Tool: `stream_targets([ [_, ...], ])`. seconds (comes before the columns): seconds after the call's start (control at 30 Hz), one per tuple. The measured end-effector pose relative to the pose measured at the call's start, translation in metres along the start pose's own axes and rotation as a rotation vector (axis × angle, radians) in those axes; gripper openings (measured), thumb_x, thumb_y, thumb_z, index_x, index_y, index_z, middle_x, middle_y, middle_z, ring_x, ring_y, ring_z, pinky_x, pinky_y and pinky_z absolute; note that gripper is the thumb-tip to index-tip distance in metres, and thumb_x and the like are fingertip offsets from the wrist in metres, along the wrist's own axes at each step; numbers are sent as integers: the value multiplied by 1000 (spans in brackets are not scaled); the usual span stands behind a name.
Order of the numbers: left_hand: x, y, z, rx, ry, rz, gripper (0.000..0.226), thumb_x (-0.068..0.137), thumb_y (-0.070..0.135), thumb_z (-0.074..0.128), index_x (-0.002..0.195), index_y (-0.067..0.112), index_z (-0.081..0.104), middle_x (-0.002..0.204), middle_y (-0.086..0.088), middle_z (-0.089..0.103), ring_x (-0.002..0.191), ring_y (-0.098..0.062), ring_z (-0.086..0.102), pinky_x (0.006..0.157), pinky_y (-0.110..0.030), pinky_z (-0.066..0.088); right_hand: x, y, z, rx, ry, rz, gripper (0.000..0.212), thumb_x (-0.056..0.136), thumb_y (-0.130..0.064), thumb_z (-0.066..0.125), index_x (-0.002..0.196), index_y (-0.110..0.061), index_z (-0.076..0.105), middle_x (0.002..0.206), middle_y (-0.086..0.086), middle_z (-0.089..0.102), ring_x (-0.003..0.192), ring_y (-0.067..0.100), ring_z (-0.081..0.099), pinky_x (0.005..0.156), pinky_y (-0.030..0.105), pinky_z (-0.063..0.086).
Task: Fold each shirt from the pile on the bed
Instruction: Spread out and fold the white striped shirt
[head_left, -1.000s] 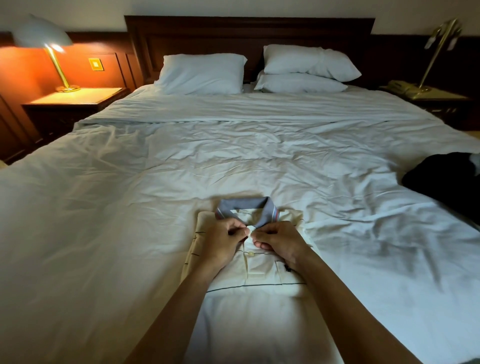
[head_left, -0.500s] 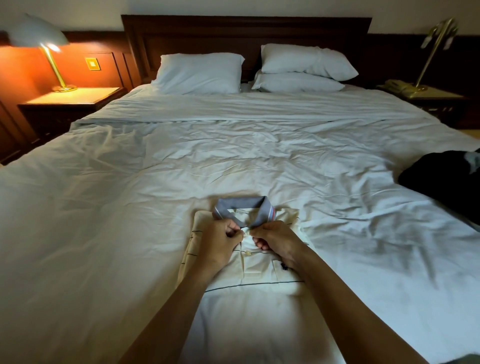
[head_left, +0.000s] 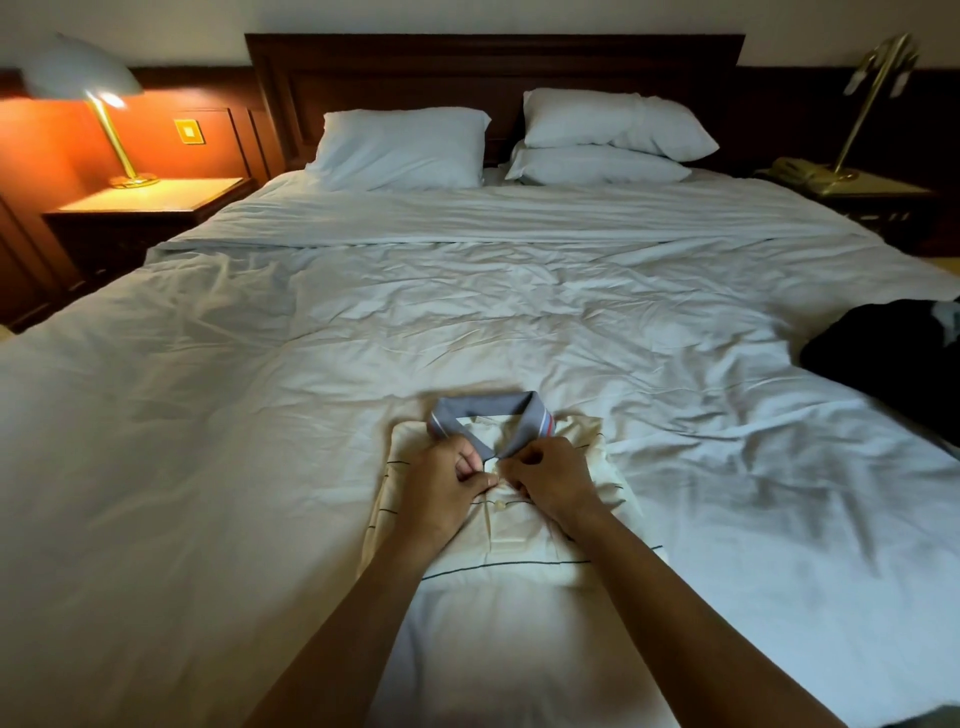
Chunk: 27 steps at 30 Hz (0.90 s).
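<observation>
A cream polo shirt (head_left: 524, 540) with thin dark stripes and a grey collar (head_left: 483, 410) lies folded face up on the white bed (head_left: 260, 415), near its front edge. My left hand (head_left: 441, 493) and my right hand (head_left: 553, 480) meet at the button placket just below the collar. The fingers of both hands are curled and pinch the placket fabric at the top button. A second button shows just below my hands. A dark pile of clothes (head_left: 883, 358) lies at the bed's right edge.
Three white pillows (head_left: 400, 148) lean against the dark wooden headboard (head_left: 493, 67). A lit lamp (head_left: 88, 88) stands on the left nightstand (head_left: 145, 197). The right nightstand (head_left: 862, 192) carries a brass lamp and a telephone. The duvet is wrinkled.
Both hands stay pinched at the placket; the fingers have shifted slightly around the top button. The view has barely moved.
</observation>
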<state>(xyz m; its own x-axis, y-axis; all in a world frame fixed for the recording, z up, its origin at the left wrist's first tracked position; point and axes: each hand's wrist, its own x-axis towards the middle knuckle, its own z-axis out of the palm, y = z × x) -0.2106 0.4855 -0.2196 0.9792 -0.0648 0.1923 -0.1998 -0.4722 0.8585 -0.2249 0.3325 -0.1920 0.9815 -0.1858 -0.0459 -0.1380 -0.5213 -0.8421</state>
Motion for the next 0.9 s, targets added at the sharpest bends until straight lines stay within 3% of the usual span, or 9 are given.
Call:
stream_targets([
  [0.1, -1, 1, 0, 25, 24, 27, 30, 74, 1, 83, 70, 18, 59, 58, 9, 54, 54, -3, 51, 58, -17, 41, -5, 2, -5, -25, 30, -144, 20, 84, -14, 63, 65, -10, 67, 63, 6, 66, 59, 11, 55, 68, 36, 49],
  [0.2, -3, 1, -1, 72, 59, 90, 17, 81, 4, 77, 79, 13, 63, 66, 9, 57, 62, -4, 55, 66, -24, 44, -14, 12, -8, -209, -22, -423, 14, 89, -16, 64, 87, -20, 77, 90, -3, 70, 85, 10, 62, 81, 26, 47],
  [0.3, -2, -6, -10, 364, 184, 284, 13, 87, 26, 68, 98, 22, 63, 97, 4, 59, 95, -18, 54, 87, -34, 46, -20, 15, -25, -379, 95, -554, 27, 91, -34, 52, 106, -28, 74, 112, -6, 65, 106, 17, 60, 93, 32, 46],
  [0.37, 0, -10, -21, 541, 225, 309, 31, 89, 43, 53, 113, 25, 60, 115, -1, 57, 110, -28, 52, 95, -43, 44, -13, 14, -46, -545, 179, -448, 62, 84, -56, 29, 130, -31, 61, 137, -4, 54, 129, 20, 48, 103, 40, 38],
  [0.47, 13, -25, -34, 750, 196, 153, 66, 87, 60, 33, 127, 15, 61, 126, -11, 61, 115, -36, 56, 93, -49, 45, 14, 23, -68, -751, -51, -186, 92, 72, -69, 0, 156, -34, 19, 163, -4, 20, 151, 22, 14, 115, 43, 21],
  [0.6, 36, -33, -52, 750, 19, -73, 56, 93, 62, 42, 127, 23, 62, 132, -5, 56, 128, -31, 46, 102, -46, 36, 35, 49, -62, -834, -185, -146, 74, 89, -72, 2, 151, -40, 27, 161, -7, 23, 146, 22, 22, 113, 46, 20],
  [0.7, 57, -36, -62, 606, -63, -125, 26, 93, 47, 62, 110, 27, 65, 121, -2, 59, 122, -29, 50, 102, -42, 39, 59, 53, -55, -906, -75, -212, 110, 65, -82, -33, 131, -46, 48, 136, -5, 48, 123, 26, 41, 89, 41, 27],
  [0.8, 69, -35, -68, 426, -97, -120, 21, 90, 30, 70, 77, 30, 54, 90, -1, 65, 89, -24, 61, 84, -39, 48, 70, 34, -50, -910, -118, -209, 70, 88, -69, 2, 115, -37, 58, 122, -1, 55, 117, 26, 45, 83, 38, 23],
  [0.9, 77, -35, -70, 283, -112, -121, 29, 89, 16, 73, 71, 26, 53, 71, 0, 62, 65, -15, 52, 68, -30, 40, 79, 25, -50, -745, -108, -195, 33, 101, -48, 37, 103, -26, 62, 114, 4, 64, 114, 27, 54, 93, 41, 34],
])
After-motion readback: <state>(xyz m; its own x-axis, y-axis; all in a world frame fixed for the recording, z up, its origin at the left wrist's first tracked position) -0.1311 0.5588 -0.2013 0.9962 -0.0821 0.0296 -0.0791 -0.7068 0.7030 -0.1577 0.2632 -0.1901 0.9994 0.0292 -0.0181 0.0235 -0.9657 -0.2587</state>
